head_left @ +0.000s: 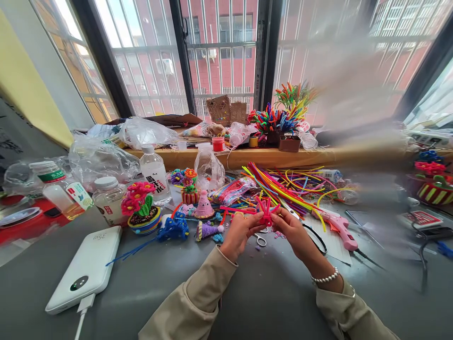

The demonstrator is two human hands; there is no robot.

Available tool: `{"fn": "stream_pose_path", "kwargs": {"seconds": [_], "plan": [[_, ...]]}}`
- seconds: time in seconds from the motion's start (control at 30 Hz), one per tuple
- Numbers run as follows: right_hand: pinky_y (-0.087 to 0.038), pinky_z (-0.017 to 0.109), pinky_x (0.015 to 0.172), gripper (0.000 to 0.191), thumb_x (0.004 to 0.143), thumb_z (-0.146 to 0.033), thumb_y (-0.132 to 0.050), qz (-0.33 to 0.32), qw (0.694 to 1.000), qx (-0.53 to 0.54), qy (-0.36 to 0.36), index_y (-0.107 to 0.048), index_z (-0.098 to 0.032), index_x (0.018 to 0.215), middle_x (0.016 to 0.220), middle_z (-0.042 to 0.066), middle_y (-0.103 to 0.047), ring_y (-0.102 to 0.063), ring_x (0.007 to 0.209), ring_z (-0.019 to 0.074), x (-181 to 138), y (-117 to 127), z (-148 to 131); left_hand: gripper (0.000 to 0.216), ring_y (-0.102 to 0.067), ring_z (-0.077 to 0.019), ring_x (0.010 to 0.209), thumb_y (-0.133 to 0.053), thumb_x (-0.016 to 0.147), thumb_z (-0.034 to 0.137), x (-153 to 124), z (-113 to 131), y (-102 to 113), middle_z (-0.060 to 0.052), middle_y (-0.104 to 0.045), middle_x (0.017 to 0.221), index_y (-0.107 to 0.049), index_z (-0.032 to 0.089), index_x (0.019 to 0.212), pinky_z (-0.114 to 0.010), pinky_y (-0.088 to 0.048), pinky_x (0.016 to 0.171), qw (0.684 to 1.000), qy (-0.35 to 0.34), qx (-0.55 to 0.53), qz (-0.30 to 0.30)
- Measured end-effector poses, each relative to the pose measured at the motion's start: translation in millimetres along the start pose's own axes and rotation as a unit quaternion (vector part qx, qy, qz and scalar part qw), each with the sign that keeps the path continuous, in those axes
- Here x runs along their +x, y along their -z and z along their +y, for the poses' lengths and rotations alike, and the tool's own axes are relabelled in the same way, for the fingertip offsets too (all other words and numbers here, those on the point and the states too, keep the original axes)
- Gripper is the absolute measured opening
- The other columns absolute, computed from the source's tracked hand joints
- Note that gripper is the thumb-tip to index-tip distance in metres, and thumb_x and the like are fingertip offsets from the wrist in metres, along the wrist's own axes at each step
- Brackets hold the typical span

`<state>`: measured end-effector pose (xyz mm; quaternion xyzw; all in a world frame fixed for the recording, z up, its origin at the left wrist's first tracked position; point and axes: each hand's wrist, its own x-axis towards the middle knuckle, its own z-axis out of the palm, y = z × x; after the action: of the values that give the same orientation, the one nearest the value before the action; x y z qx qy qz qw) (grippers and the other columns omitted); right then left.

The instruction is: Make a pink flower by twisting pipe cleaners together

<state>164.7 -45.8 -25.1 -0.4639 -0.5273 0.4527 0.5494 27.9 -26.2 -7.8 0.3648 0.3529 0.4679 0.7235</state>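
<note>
Left hand (244, 231) and right hand (290, 231) both pinching pink pipe-cleaner piece (266, 217). On bench (265, 297): green-banded bottle (58, 194) reads "东方", clear bottle (155, 175) ends "水", power bank (87, 264) marking resembles inverted "35W".

The pink stems (266, 211) in my grip look softly fuzzy and matt, and the loose stems (279, 182) just beyond it have the same nap. Nearer me than the grip, my sleeves (187, 304) are dull, creased cloth; behind my right hand (292, 233) the bracelet (326, 276) shines like polished metal. Below my grip the table (265, 297) is smooth, with a faint sheen. To its right, the glue gun (342, 230) is smooth pink plastic. To its left, the power bank (94, 255) is smooth white plastic, the bottle (155, 177) clear, glossy plastic, and the bag (102, 158) thin, crinkled film.
</note>
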Motion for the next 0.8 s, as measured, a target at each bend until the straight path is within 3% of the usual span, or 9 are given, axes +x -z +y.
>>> {"fn": "stream_pose_path", "kwargs": {"seconds": [0.27,0.43,0.63,0.8], "plan": [[-0.036,0.023,0.052,0.024,0.071,-0.042,-0.053,0.003,0.998,-0.059,0.025,-0.049,-0.018,0.067,0.061,-0.003,-0.045,-0.044,0.055,0.0099,-0.1,-0.5,-2.3,0.043,-0.063,-0.0139,0.062,-0.069,0.059,0.011,1.9,-2.9,1.5,-0.004,-0.066,0.066,-0.041,0.012,0.091,-0.029,-0.049,0.072,1.000,-0.013,0.023,0.000],[-0.040,0.024,0.056,0.027,0.078,-0.040,-0.044,0.023,0.986,-0.136,0.097,-0.054,-0.017,0.067,0.066,0.001,-0.049,-0.046,0.059,0.0115,0.9,5.8,-1.9,0.048,-0.064,-0.0160,0.066,-0.067,0.060,0.012,1.4,-0.6,2.3,-0.007,-0.067,0.070,-0.040,0.011,0.100,-0.031,-0.048,0.075,1.000,-0.009,0.003,0.000],[-0.042,0.026,0.059,0.012,0.078,-0.028,-0.048,0.086,0.918,-0.300,0.245,-0.056,-0.019,0.079,0.076,0.003,-0.054,-0.050,0.061,0.0123,-0.9,11.6,-1.7,0.047,-0.064,-0.0146,0.068,-0.065,0.062,0.010,1.0,1.0,2.8,-0.007,-0.067,0.072,-0.038,0.012,0.101,-0.029,-0.048,0.077,1.000,0.011,-0.019,-0.008],[-0.044,0.026,0.061,0.015,0.079,-0.021,-0.048,0.073,0.877,-0.342,0.329,-0.054,-0.022,0.092,0.081,0.003,-0.053,-0.050,0.059,0.0106,-3.5,12.0,-2.4,0.041,-0.064,-0.0150,0.068,-0.065,0.062,0.010,1.2,-0.1,4.1,-0.007,-0.066,0.073,-0.040,0.013,0.095,-0.029,-0.048,0.076,0.999,0.011,-0.030,-0.015]]}}
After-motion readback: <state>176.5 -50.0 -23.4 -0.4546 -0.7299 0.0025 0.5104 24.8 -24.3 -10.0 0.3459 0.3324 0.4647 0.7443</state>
